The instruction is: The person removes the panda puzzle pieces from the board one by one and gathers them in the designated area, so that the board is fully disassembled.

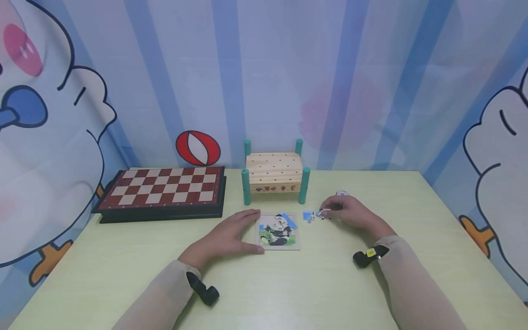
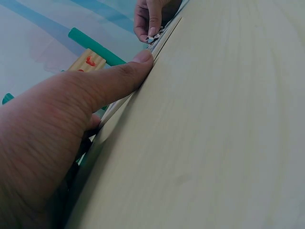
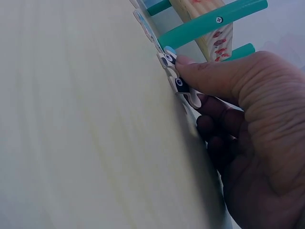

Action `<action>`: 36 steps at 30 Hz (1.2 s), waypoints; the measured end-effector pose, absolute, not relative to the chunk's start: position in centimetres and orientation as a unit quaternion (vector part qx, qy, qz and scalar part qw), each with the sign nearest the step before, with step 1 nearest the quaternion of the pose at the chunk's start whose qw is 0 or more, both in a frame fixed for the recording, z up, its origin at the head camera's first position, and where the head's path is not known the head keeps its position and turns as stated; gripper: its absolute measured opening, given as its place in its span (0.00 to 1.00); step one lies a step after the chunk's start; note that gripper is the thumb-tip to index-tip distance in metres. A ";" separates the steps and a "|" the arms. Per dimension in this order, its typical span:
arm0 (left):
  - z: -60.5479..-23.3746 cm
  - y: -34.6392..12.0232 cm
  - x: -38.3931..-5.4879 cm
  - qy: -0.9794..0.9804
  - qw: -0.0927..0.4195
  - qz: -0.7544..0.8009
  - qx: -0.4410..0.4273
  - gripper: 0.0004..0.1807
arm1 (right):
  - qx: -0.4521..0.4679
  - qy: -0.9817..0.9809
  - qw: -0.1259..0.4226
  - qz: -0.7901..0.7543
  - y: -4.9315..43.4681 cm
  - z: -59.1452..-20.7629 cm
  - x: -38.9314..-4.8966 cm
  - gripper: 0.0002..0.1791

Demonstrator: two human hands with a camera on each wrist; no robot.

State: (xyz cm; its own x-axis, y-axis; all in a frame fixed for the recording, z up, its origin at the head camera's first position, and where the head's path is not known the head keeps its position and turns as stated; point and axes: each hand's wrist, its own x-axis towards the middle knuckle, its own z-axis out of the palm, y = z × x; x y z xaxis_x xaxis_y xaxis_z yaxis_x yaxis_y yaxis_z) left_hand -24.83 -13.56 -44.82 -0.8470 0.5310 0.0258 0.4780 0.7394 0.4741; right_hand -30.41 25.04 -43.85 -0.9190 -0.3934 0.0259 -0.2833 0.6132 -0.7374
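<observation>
A small panda jigsaw, partly filled, sits in its pale square tray (image 1: 298, 239) on the table. My left hand (image 1: 227, 236) spans the tray's left side, forefinger at the top corner and thumb near the bottom edge. In the left wrist view the straight thumb (image 2: 121, 78) lies along the tray's edge. To the right of the tray, my right hand (image 1: 348, 213) pinches a black-and-white puzzle piece (image 3: 180, 85) with a printed eye, low over the table. A loose blue piece (image 1: 307, 217) lies between tray and right hand. Another piece (image 1: 341, 193) shows just behind that hand.
Beyond the tray stands a wooden toy bed (image 1: 274, 167) with green posts. A red-and-white checkered board (image 1: 173, 185) on a dark case lies at the left back. A printed curtain (image 1: 272, 68) hangs behind the table (image 1: 313, 293).
</observation>
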 end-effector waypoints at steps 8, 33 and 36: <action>-44.8 -13.5 -24.8 0.931 0.059 0.241 0.268 0.58 | -0.184 0.900 0.069 -0.389 25.0 -43.8 -30.4 0.10; -45.0 -13.5 -24.9 0.931 0.058 0.240 0.267 0.58 | -0.200 0.887 0.070 -0.410 24.7 -43.9 -30.3 0.04; -44.9 -13.5 -24.9 0.932 0.058 0.238 0.267 0.58 | -0.199 0.887 0.070 -0.410 24.7 -43.9 -30.3 0.05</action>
